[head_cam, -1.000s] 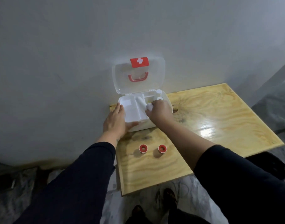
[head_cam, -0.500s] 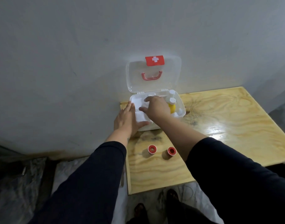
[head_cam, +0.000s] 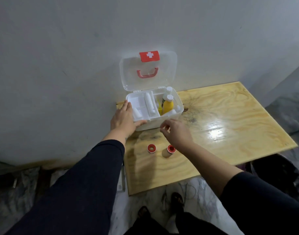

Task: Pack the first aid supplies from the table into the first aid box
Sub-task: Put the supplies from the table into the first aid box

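The white first aid box [head_cam: 178,106] stands at the table's back left corner, its clear lid [head_cam: 167,72] up against the wall. Inside are white rolls [head_cam: 148,100], a yellow bottle [head_cam: 168,106] and a white bottle [head_cam: 168,90]. My left hand [head_cam: 124,118] rests on the box's left front corner, thumb against its front wall. My right hand [head_cam: 176,133] hovers just in front of the box, fingers apart and empty. Two small tape rolls with red rims, one [head_cam: 151,148] on the left and one [head_cam: 170,148] on the right, stand on the table under my right wrist.
The wooden table [head_cam: 221,126] stretches to the right with a bright glare patch. A grey wall is close behind the box. Below the table's front edge I see the floor and my feet [head_cam: 177,198].
My right hand has come out of the box toward me and is empty; a white roll now lies in the tray. My left hand has stayed on the box.
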Motion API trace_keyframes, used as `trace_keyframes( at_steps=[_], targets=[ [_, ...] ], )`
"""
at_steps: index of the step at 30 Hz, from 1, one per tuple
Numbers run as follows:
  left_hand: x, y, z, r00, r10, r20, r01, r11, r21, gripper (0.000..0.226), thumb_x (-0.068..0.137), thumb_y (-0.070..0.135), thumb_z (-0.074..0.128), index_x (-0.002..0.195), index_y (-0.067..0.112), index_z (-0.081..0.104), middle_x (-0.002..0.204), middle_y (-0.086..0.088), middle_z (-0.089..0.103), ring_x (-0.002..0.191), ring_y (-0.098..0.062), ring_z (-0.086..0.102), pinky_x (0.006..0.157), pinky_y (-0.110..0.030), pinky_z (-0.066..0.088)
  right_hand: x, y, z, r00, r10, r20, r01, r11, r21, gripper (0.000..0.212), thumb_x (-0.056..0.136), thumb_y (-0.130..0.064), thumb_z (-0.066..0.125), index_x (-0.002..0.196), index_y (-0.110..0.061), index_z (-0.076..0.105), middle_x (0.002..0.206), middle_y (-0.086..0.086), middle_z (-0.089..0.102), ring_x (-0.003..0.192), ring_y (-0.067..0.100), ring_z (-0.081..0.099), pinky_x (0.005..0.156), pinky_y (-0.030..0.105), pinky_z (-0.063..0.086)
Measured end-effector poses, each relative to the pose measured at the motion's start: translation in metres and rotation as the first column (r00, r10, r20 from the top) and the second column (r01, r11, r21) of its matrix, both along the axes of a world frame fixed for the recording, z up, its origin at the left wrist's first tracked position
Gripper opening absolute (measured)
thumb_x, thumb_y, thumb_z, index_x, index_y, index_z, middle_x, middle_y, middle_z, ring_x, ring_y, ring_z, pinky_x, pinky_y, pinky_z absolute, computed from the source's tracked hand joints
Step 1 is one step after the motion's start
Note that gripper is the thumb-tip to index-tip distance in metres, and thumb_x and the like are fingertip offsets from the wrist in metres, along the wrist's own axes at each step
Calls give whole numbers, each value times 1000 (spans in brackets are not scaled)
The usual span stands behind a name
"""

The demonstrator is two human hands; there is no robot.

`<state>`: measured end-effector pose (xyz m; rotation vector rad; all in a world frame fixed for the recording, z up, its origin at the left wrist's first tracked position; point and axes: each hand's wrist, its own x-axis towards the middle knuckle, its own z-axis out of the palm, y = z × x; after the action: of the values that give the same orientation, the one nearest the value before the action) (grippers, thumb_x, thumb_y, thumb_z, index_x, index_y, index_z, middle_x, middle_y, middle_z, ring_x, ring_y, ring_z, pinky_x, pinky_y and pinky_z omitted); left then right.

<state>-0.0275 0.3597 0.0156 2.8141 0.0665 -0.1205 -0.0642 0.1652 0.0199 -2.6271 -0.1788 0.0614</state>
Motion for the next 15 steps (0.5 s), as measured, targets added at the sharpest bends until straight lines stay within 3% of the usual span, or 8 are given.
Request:
trace_keyframes(
  at_steps=[3, 5, 8, 10, 15],
  targets=[
    [-3, -2, 0, 1000, 10, 28, -10, 1000, -14, 106, 76, 68, 55, 151, 10, 7, 161, -4, 7, 143, -28, 23, 108, -42, 34, -20, -13, -23, 981, 13, -195, -42, 989, -142, 33, 83, -34, 65, 114, -25, 62, 115, 5, 62, 112, 25, 52, 92, 37, 46],
    [-14, -5, -6, 997, 44, 59, -40, 996, -75, 105, 80, 61, 59, 151, 11, 0, 161, -5, 5, 143, -28, 21, 107, -42, 34, -31, -19, -35, 967, 19, -253, -63, 984, -169, 38, 83, -32, 63, 121, -26, 59, 120, 6, 57, 115, 28, 48, 95, 37, 44],
    [-40, -10, -23, 992, 126, 26, -121, 984, -133, 105, 82, 59, 58, 150, 10, -6, 161, -6, -1, 146, -27, 12, 112, -41, 28, -39, -23, -44, 968, 24, -252, -59, 989, -135, 34, 86, -21, 60, 120, -21, 61, 116, 7, 56, 112, 28, 49, 92, 35, 45],
    [-60, -12, -37, 987, 153, -43, -157, 982, -106, 103, 82, 61, 55, 150, 7, 1, 161, -9, 2, 145, -29, 15, 113, -40, 27, -39, -21, -44, 973, 29, -228, -52, 994, -96, 32, 87, -19, 59, 119, -19, 62, 114, 8, 57, 111, 27, 51, 91, 34, 46],
    [-104, -23, -64, 985, 7, -172, -1, 999, 33, 96, 86, 62, 45, 150, 6, 2, 161, -10, -1, 147, -24, 6, 118, -34, 10, -32, 6, -36, 970, 165, -181, -173, 984, -31, 36, 84, -22, 65, 119, -17, 61, 112, 7, 56, 102, 27, 58, 87, 36, 48]
  ],
)
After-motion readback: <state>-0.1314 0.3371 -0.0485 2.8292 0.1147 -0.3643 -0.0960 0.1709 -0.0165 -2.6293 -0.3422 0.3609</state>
